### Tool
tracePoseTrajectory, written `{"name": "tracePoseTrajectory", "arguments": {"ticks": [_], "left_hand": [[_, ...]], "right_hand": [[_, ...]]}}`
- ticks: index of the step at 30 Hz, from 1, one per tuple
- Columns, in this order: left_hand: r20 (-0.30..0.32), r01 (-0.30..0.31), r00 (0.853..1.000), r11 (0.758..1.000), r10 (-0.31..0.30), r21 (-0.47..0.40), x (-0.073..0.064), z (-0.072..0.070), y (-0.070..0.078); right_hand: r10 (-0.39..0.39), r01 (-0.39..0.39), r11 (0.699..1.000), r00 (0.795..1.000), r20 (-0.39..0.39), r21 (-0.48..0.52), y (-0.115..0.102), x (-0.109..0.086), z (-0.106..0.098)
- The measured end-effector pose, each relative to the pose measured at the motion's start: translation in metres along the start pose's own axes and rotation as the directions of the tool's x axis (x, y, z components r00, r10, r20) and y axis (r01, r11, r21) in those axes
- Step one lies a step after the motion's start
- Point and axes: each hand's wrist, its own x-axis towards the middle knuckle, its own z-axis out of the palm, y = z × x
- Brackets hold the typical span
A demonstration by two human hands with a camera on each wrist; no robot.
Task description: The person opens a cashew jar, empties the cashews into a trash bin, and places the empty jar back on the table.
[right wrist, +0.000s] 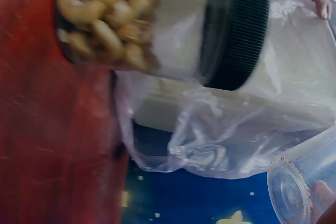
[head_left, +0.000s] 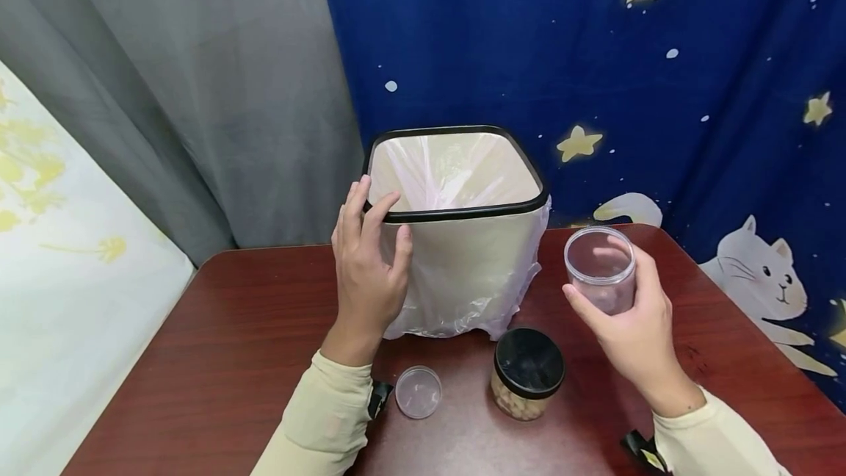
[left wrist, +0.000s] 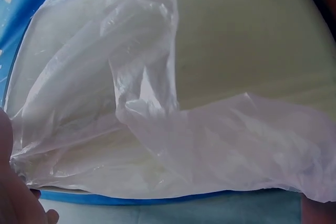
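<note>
In the head view my right hand [head_left: 637,325] grips a clear plastic jar [head_left: 601,281] without a lid, held right of the bin. The right wrist view shows brownish crumbs around the base of this clear jar [right wrist: 291,187]. My left hand [head_left: 370,263] is at the near left corner of a pale trash bin [head_left: 456,263], fingers mostly straight beside its black rim [head_left: 463,213]. A thin translucent bag [left wrist: 142,77] lines the bin and hangs over its outside. A black-lidded jar [head_left: 529,373] of cashews [right wrist: 105,14] stands in front of the bin.
A clear round lid [head_left: 418,392] lies on the reddish-brown table [head_left: 264,329], left of the cashew jar. Behind the table hang a grey curtain [head_left: 251,94] and a blue starry curtain [head_left: 489,35]. A pale floral cloth [head_left: 66,278] is at far left.
</note>
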Motion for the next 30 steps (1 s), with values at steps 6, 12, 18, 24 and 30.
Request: {"name": "tracePoseTrajectory", "arguments": {"ticks": [6,12,18,24,30], "left_hand": [[-0.009,-0.045,0.999,0.999,0.045,0.025,-0.001,0.001,0.0],[-0.017,-0.082,0.996,0.995,0.083,0.059,-0.001,0.002,0.0],[-0.02,-0.098,0.995,0.993,0.1,0.069,-0.001,0.001,-0.001],[-0.019,-0.104,0.994,0.992,0.105,0.071,0.001,0.001,-0.001],[-0.016,-0.098,0.995,0.993,0.099,0.061,0.0,0.001,-0.001]], "right_hand": [[0.082,-0.081,0.996,0.996,0.026,-0.023,0.008,-0.011,0.002],[0.117,-0.116,0.993,0.991,0.068,-0.023,0.018,-0.013,0.005],[0.166,-0.154,0.985,0.968,0.187,-0.075,0.033,-0.015,0.012],[0.198,-0.188,0.98,0.94,0.277,-0.062,0.046,-0.016,0.016],[0.218,-0.22,0.975,0.912,0.346,-0.036,0.057,-0.017,0.02]]}}
